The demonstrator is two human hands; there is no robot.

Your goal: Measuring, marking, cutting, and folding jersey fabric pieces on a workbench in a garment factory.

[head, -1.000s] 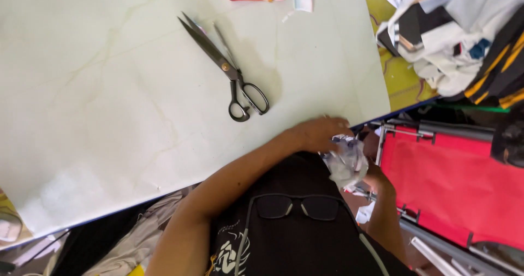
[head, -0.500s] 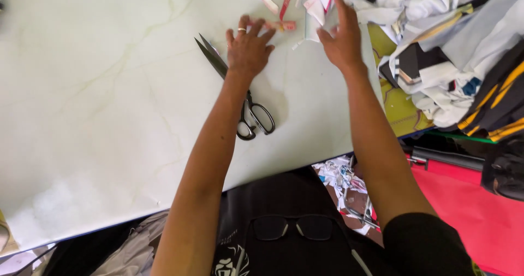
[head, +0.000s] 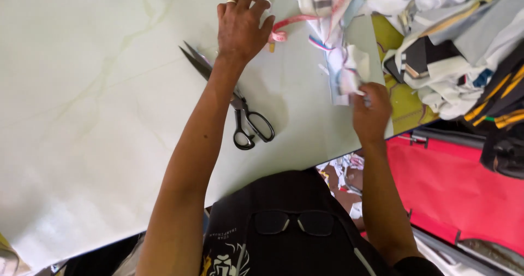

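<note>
Cloth-laying step, by the look of it. Patterned fabric piece is pinched at its near edge by right hand, on the pale table by the scrap pile. Left hand, fingers spread, is pressed flat near a pink strip, its forearm over the scissors. Next probably needed: fabric pulled flat.

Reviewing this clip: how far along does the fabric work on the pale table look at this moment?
Early, by the look of it. Done: little shows beyond scraps near the red case. In hand: the right hand grips patterned fabric at the table edge; the left hand presses by a pink strip. Left: the scissors lie unheld and a cloth heap waits.
</note>
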